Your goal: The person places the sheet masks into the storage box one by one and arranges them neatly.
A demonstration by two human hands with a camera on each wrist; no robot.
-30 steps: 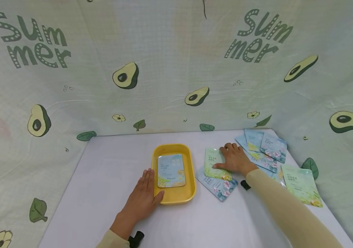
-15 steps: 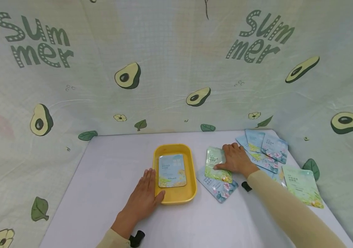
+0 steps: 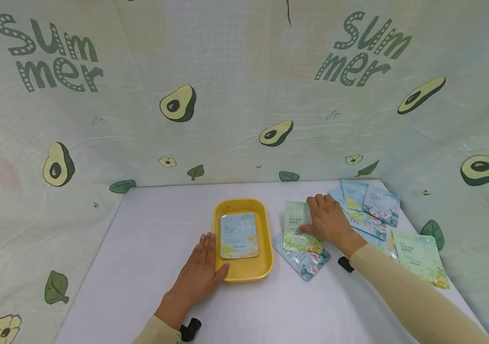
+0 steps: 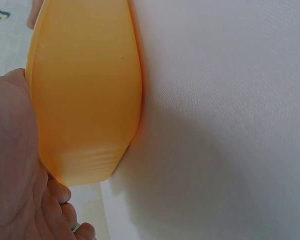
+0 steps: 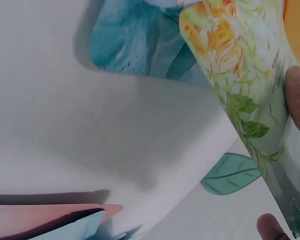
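A yellow tray [image 3: 244,273] stands on the table with a light blue sachet [image 3: 239,236] lying flat in it. My left hand [image 3: 197,270] rests along the tray's left rim, fingers straight and thumb over the near-left edge; the left wrist view shows the palm beside the tray's wall [image 4: 85,90]. Right of the tray, my right hand [image 3: 330,222] grips a green flowered sachet [image 3: 294,234] by its right side. In the right wrist view the thumb [image 5: 298,92] lies on the green sachet's face. A blue flowered sachet [image 3: 302,264] lies partly hidden beneath the green one.
Several overlapping blue sachets [image 3: 379,205] lie at the table's back right corner. Another green sachet [image 3: 420,258] lies near the right edge, beside the right forearm. A printed cloth [image 3: 227,95] hangs behind the white table [image 3: 150,229].
The right fingers have closed on the green sachet, which bent at first and now tilts up slightly off the blue one. The left hand and tray have not moved.
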